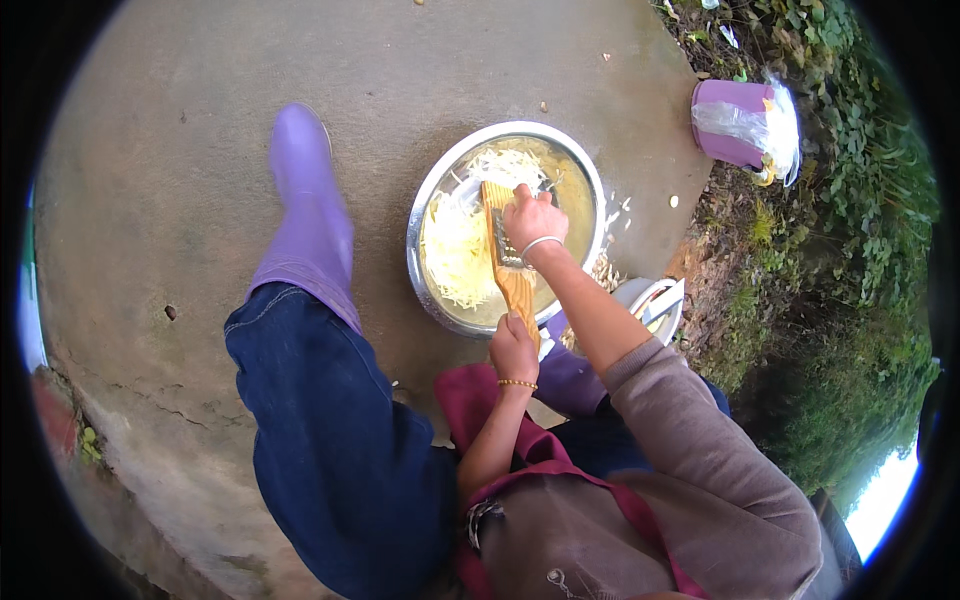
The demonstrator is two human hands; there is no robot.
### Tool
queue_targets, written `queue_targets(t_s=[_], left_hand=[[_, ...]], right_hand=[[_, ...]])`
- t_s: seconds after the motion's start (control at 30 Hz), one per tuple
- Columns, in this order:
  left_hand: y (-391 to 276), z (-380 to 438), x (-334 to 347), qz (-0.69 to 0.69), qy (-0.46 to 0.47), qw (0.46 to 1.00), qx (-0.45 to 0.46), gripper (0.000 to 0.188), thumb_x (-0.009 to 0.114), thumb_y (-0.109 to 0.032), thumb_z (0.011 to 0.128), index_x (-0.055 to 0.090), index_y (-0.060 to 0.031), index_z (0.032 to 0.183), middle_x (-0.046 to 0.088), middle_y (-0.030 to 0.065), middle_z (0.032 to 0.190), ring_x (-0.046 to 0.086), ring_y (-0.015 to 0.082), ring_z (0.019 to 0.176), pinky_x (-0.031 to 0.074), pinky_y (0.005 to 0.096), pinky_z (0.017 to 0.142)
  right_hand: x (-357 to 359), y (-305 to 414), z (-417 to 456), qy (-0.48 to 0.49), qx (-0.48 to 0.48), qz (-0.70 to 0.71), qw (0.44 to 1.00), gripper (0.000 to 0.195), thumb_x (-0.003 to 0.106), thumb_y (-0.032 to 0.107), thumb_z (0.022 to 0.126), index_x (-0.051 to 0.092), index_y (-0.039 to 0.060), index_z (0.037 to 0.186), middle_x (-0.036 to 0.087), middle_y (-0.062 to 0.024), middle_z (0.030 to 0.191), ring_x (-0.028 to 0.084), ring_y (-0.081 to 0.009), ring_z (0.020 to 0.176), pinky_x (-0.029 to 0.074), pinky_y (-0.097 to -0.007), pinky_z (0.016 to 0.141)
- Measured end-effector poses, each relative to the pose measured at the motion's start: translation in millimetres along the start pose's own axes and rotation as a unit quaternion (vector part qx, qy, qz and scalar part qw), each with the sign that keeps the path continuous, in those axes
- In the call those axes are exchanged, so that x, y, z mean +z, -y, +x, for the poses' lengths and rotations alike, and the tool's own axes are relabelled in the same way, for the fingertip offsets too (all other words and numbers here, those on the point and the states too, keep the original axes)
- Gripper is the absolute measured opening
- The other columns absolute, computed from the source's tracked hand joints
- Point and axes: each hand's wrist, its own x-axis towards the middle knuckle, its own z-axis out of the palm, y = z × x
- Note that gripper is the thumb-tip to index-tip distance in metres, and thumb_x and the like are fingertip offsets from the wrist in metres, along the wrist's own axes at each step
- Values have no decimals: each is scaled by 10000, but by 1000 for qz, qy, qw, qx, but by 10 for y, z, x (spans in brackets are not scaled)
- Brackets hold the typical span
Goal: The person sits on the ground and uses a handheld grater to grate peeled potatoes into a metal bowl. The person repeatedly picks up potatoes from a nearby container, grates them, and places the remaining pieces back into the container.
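My left hand grips the handle of a wooden grater with a metal grating plate. The grater lies across a round stainless-steel basin, its far end inside. My right hand, with a silver bangle at the wrist, is curled down over the grating plate. Whatever may be under its fingers is hidden. Pale yellow vegetable shreds are heaped in the basin left of the grater. A whiter pile of shreds lies at the far side.
A purple bucket with clear plastic on it lies by the plants. A white container with a flat pale object across its rim stands right of the basin. My purple boot rests on the concrete at left. Pale scraps lie beside the basin.
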Motion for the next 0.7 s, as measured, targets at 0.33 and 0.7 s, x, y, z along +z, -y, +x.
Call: queue_targets(t_s=[0.33, 0.7], left_hand=[[-16, -151, 47, 5, -10, 1000, -6, 362, 370, -270, 881, 542, 40, 806, 559, 233, 697, 561, 369, 679, 420, 401, 609], [99, -83, 140, -11, -12, 1000, 22, 386, 348, -269, 877, 516, 53, 747, 532, 242, 646, 522, 392, 625, 390, 412, 577]], right_hand=[[214, -306, 593, 3, -30, 51, 998, 382, 388, 325, 794, 440, 22, 1020, 556, -258, 931, 570, -391, 848, 443, -428, 777], [-66, -349, -675, -80, -63, 52, 993, 291, 506, 287, 765, 460, 58, 937, 488, -204, 912, 563, -369, 689, 451, -463, 642]])
